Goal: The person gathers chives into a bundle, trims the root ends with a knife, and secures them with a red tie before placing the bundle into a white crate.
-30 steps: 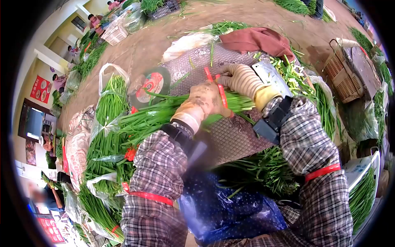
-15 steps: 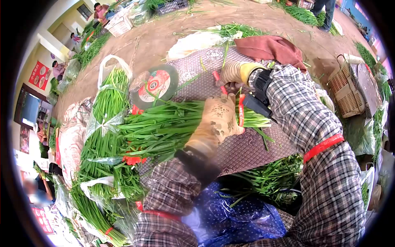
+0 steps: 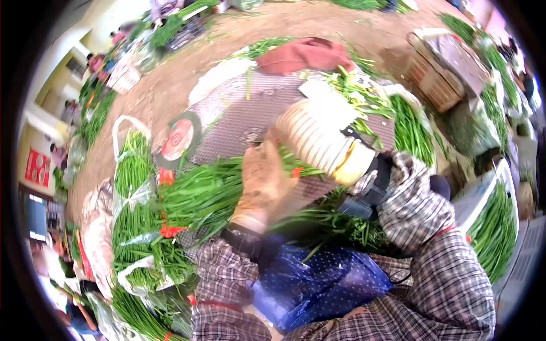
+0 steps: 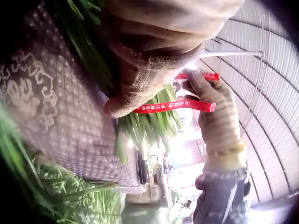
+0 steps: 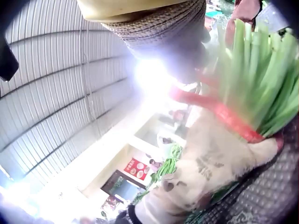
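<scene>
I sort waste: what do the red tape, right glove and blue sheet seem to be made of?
Red tape: perhaps plastic, possibly paper: a smooth, flat, printed band. Right glove: apparently matt knitted fabric, from its ribbed stripes. Blue sheet: likely glossy plastic film, given bright highlights on its creases.

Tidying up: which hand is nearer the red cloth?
Right hand, on the wearer's side of the cloth, apart from it; the left hand is farther back, gripping greens.
</scene>
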`<state>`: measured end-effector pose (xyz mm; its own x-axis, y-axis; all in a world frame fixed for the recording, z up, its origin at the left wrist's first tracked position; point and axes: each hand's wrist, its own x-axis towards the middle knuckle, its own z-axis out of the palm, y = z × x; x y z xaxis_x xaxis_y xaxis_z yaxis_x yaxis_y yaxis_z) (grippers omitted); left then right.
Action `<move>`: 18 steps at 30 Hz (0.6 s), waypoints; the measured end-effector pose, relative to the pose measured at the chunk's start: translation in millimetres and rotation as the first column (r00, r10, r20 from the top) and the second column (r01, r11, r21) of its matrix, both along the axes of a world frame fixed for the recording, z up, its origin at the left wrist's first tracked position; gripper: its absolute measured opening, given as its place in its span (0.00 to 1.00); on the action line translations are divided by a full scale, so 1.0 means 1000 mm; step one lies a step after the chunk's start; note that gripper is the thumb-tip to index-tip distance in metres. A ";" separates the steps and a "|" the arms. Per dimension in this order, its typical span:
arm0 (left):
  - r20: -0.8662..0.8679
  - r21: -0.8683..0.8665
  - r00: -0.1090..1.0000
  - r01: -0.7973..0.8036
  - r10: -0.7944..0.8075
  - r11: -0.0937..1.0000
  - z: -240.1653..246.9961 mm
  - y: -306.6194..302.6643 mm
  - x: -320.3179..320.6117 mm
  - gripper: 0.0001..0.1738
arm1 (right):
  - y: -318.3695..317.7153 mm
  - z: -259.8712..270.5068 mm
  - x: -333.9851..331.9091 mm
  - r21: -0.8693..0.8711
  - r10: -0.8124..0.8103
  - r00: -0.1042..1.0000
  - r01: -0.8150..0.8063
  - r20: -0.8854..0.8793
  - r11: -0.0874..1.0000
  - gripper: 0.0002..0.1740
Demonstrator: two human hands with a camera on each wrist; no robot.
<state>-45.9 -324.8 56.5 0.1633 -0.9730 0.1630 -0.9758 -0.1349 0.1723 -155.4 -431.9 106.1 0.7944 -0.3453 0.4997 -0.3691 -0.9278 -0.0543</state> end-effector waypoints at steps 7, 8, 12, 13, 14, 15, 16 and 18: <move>-0.054 -0.189 0.970 0.225 -0.238 0.956 -0.068 -0.023 0.040 0.37 | 0.021 -0.105 0.003 -0.015 -0.011 1.000 0.011 0.017 1.000 0.13; -0.080 -0.179 0.959 0.253 -0.270 0.951 -0.062 -0.022 0.041 0.33 | 0.024 -0.108 0.005 -0.067 0.035 0.996 -0.030 0.077 0.997 0.15; -0.179 -0.083 0.959 0.207 -0.219 0.975 -0.046 -0.025 0.034 0.15 | 0.046 -0.032 -0.025 0.289 -0.031 0.954 -0.059 0.297 0.956 0.25; -0.441 -0.130 0.881 0.123 -0.168 0.984 -0.067 -0.026 0.043 0.12 | 0.047 -0.024 -0.028 0.295 -0.035 0.952 -0.060 0.304 0.954 0.25; -0.409 -0.079 0.905 0.096 -0.120 0.992 -0.066 -0.028 0.043 0.14 | 0.047 -0.018 -0.030 0.414 -0.031 0.877 -0.194 0.479 0.890 0.27; -0.261 -0.077 0.953 0.138 -0.153 0.987 -0.042 -0.023 0.031 0.21 | 0.043 -0.013 -0.035 0.478 -0.058 0.826 -0.265 0.560 0.837 0.30; -0.107 -0.078 0.977 0.174 -0.182 0.982 -0.016 -0.018 0.018 0.29 | 0.040 -0.007 -0.039 0.523 -0.092 0.764 -0.343 0.639 0.780 0.32; 0.006 0.054 0.995 0.103 -0.104 0.993 -0.017 -0.020 0.018 0.43 | 0.001 -0.053 -0.022 0.552 -0.160 0.887 -0.120 0.432 0.825 0.24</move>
